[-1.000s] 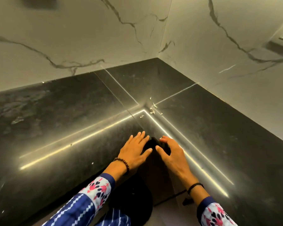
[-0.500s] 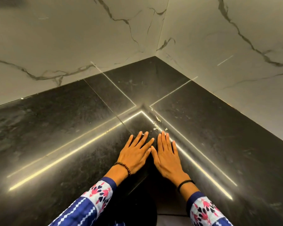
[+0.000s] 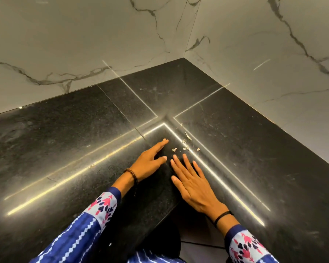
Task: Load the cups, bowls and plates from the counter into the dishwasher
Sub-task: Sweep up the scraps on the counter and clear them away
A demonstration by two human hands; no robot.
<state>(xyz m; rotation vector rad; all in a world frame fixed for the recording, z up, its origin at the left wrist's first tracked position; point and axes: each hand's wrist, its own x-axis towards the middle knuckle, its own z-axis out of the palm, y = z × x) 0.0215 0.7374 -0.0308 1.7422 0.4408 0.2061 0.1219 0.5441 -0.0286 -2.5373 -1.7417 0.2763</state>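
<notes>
Both hands lie flat on the counter (image 3: pixel 65 149), near its inside corner. The left hand (image 3: pixel 150 164) is just left of the right hand (image 3: pixel 193 185). Small scraps (image 3: pixel 185 144) lie just beyond the fingertips. Two walls (image 3: pixel 84 44) meet at the far corner.

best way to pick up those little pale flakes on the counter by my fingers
Pinch each of the pale flakes by its raised, curled edge, coming straight down from above with thumb and forefinger. They lie thin and scattered on the black counter, just beyond the right hand, so that hand is nearer. The flattest ones may not pinch; sweeping them together with the left hand might work better.
</notes>
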